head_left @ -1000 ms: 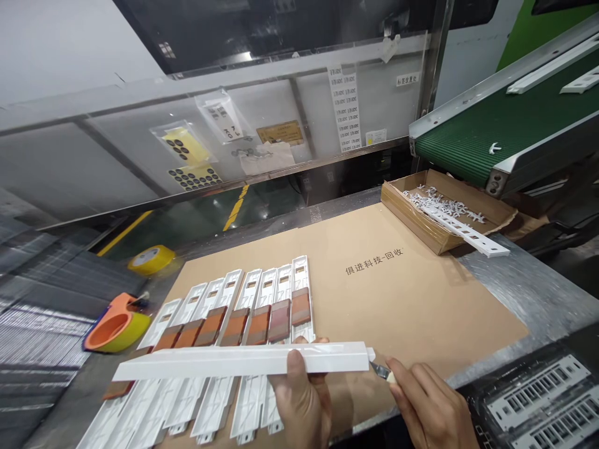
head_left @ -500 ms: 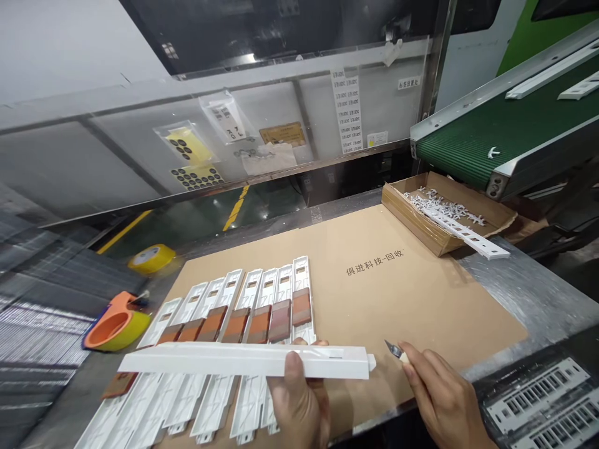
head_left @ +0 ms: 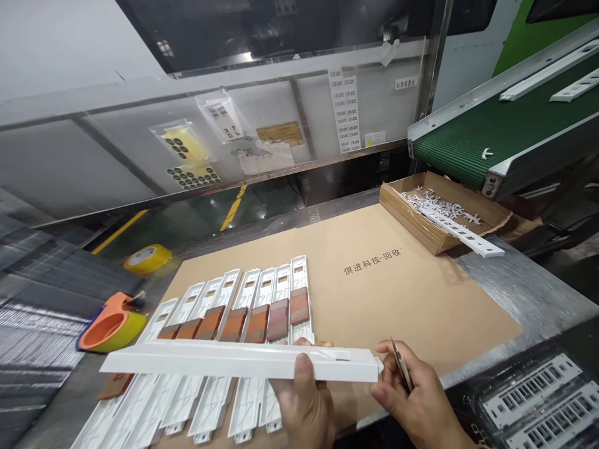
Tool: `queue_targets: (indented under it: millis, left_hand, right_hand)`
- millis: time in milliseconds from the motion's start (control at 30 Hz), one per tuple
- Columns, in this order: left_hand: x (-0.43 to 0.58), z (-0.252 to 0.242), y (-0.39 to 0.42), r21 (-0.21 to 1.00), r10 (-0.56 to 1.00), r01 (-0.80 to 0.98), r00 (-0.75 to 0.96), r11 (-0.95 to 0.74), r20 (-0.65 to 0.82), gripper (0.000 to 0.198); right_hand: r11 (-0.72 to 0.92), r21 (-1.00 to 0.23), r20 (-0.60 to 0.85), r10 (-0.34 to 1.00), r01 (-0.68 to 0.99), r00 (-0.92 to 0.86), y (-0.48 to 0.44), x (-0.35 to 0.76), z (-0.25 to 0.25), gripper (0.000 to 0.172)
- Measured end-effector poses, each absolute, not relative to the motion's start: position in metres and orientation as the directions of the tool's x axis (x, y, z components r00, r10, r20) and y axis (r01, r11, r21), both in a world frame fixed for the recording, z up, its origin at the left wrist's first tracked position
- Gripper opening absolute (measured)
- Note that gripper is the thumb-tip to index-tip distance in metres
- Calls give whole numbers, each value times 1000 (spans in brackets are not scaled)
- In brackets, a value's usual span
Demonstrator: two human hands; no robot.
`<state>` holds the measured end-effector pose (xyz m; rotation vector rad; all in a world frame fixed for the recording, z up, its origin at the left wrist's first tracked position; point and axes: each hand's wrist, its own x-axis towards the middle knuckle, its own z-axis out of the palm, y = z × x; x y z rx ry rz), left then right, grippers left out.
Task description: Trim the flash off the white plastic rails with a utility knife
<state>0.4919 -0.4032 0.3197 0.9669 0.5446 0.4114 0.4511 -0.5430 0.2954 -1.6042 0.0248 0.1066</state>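
My left hand [head_left: 306, 399] grips a long white plastic strip [head_left: 224, 362] near its right end, thumb on the front face. The strip lies roughly level, above a row of similar white plastic parts [head_left: 248, 284]. Brown and orange blocks [head_left: 299, 305] rest on several of those parts. In my right hand [head_left: 423, 399] is a small craft knife [head_left: 401, 365], its pointed blade tilted upward. The thumb and fingertips of this hand are at the right end of the strip; whether they press on its small end tab is hard to see.
A cardboard sheet [head_left: 355, 312] covers the table. At the back right stands an open box [head_left: 412, 224] of white scraps, beneath a green conveyor [head_left: 449, 146] carrying white parts. An orange tape dispenser [head_left: 110, 330] and a yellow tape roll [head_left: 147, 259] lie at left.
My right hand has moved left and up to the strip's end, and the knife blade has turned from pointing left to pointing up. The strip has shifted slightly.
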Motion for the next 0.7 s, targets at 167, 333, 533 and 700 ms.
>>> queue_targets:
  millis: [167, 333, 533, 700]
  left_hand:
    - [488, 324, -406, 871, 591, -112, 775, 478, -225, 68]
    - [488, 324, -406, 871, 558, -94, 799, 482, -222, 65]
    - [490, 323, -408, 875, 568, -107, 796, 472, -209, 67]
    - [485, 315, -412, 914, 540, -111, 832, 389, -129, 61]
  right_hand:
    - [-22, -995, -96, 12, -95, 995, -539, 459, 306, 35]
    - [160, -971, -187, -43, -178, 981, -536, 458, 310, 44]
    - [114, -983, -156, -88, -145, 984, -538, 457, 309, 46]
    - [-145, -982, -113, -63, -121, 992, -540, 457, 301, 42]
